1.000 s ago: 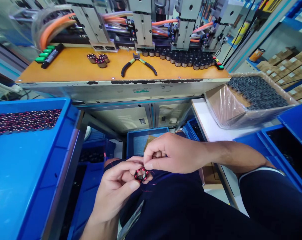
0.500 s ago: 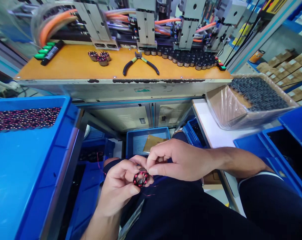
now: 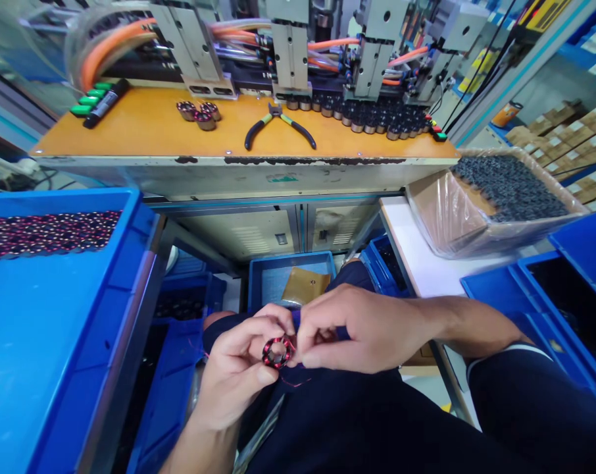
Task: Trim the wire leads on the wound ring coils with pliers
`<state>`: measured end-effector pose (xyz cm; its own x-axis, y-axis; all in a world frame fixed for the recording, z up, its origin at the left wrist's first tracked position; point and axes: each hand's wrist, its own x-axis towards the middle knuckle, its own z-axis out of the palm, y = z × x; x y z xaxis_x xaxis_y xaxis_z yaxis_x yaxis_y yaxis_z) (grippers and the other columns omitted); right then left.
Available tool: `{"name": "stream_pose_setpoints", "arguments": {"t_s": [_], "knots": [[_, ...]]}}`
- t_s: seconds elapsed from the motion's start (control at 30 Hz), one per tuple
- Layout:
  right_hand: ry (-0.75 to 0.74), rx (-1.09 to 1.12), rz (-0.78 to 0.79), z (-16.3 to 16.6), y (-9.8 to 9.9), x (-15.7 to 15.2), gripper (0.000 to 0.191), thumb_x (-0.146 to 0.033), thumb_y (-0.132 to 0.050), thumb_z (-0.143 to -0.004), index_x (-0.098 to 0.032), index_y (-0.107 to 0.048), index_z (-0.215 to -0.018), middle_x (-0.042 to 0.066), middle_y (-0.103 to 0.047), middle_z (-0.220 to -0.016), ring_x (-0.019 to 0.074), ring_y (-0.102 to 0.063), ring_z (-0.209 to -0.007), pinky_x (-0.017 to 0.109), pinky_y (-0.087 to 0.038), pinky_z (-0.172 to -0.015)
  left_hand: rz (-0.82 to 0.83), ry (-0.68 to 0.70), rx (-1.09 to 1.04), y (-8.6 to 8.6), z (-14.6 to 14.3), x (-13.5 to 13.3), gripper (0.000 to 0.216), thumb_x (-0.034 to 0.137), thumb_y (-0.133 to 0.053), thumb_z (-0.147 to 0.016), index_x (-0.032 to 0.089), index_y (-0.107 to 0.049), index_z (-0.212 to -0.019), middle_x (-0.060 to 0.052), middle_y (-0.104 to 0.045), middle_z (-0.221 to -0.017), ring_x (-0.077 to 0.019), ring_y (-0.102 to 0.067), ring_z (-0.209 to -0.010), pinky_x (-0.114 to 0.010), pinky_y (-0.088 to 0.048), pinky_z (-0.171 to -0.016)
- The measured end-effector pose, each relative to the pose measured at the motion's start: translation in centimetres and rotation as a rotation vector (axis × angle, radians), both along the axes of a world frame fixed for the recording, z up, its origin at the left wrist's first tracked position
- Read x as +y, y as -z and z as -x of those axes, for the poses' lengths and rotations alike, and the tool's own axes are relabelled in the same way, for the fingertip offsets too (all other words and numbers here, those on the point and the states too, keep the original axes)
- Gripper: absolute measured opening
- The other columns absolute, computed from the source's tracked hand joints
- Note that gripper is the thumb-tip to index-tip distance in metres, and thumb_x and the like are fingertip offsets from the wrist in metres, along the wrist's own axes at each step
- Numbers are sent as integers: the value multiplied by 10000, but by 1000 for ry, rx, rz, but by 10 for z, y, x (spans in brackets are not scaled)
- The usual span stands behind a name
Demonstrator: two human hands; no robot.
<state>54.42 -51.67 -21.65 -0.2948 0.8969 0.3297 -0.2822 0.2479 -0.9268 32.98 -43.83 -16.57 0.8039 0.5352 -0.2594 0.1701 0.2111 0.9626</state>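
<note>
My left hand [image 3: 236,368] is closed around a small ring-shaped motor stator [image 3: 270,360] wound with red copper wire, its open face turned toward me. Right beside it, my right hand [image 3: 352,329] is pinched at the stator's right edge. A thin red wire [image 3: 295,384] trails below the fingers. What the right fingertips grip is too small to be sure of; it may be a wire end. Both hands are above my lap.
On the orange bench [image 3: 154,135] lie cutting pliers [image 3: 278,125], a few stators [image 3: 205,120], several dark-topped cores [image 3: 377,118] and a marker [image 3: 105,104]. A blue bin [image 3: 56,316] stands left, a plastic-lined carton [image 3: 456,217] right. A blue tray [image 3: 263,273] sits below the bench.
My right hand has shifted slightly down and right, a little away from the stator. The stator has turned a bit in my left hand, showing its face more.
</note>
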Motion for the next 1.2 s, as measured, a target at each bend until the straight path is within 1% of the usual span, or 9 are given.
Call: {"name": "stream_pose_setpoints", "arguments": {"t_s": [0.07, 0.17, 0.2, 0.27, 0.4, 0.7, 0.83, 1.07, 1.2], "knots": [[158, -159, -241, -6, 4, 0, 151, -183, -616, -920, -44, -662, -882, 58, -622, -820, 93, -557, -727, 226, -455, -678, 39, -16, -21, -1, -3, -1, 238, 295, -726, -845, 211, -683, -1063, -65, -519, -966, -105, -603, -726, -214, -508, -658], [578, -387, -592, -12, 10, 3, 135, -157, -629, -915, -33, -657, -959, 104, -653, -907, 149, -586, -816, 290, -481, -731, 128, -28, -49, -1, -9, -3, 260, 336, -730, -843, 208, -681, -1064, -57, -505, -922, -99, -590, -730, -199, -486, -664], [658, -421, -680, -12, 11, 4, 137, -138, -624, -911, -29, -656, -988, 113, -666, -936, 163, -591, -828, 304, -488, -728, 159, -35, -46, -1, -10, -4, 270, 353, -737, -837, 205, -685, -1056, -53, -509, -905, -91, -579, -731, -190, -479, -675], [690, -444, -798, -9, 11, 8, 149, -118, -603, -917, -25, -658, -1019, 117, -687, -990, 181, -606, -848, 313, -498, -701, 218, -47, -28, -1, -12, -7, 301, 389, -754, -820, 212, -701, -1058, -41, -516, -878, -73, -557, -723, -172, -465, -687], [722, -450, -894, -4, 7, 13, 132, -138, -589, -931, -52, -682, -970, 82, -702, -968, 184, -623, -842, 303, -491, -625, 309, -56, 17, 0, -8, -10, 347, 405, -762, -809, 262, -720, -1122, -24, -527, -895, -55, -526, -718, -151, -447, -681], [766, -390, -947, 1, 12, 18, 128, -171, -627, -912, -90, -706, -851, 46, -695, -879, 145, -587, -729, 282, -476, -580, 347, -36, 12, -1, -2, -10, 313, 377, -765, -808, 234, -700, -1079, -24, -489, -846, -62, -512, -720, -146, -431, -676], [753, -341, -922, 7, 19, 17, 95, -156, -660, -884, -75, -709, -887, 59, -700, -905, 158, -588, -757, 287, -473, -599, 335, -32, 13, -1, -1, -9, 287, 348, -756, -821, 240, -687, -1077, -32, -502, -932, -59, -535, -725, -151, -434, -661], [823, -78, -722, 32, 24, 13, 61, -108, -638, -890, -47, -645, -888, 95, -681, -835, 136, -609, -740, 259, -518, -679, 203, -27, -24, 2, -6, -6, 253, 310, -751, -825, 226, -700, -1059, -38, -524, -957, -52, -562, -697, -141, -470, -640], [888, 19, -558, 46, 25, 8, 69, -114, -634, -893, -46, -622, -888, 96, -644, -793, 115, -600, -737, 222, -509, -685, 20, -35, -25, 3, -7, -6, 261, 223, -720, -839, 279, -736, -1093, -80, -582, -1042, -113, -594, -849, -199, -519, -735]]}}
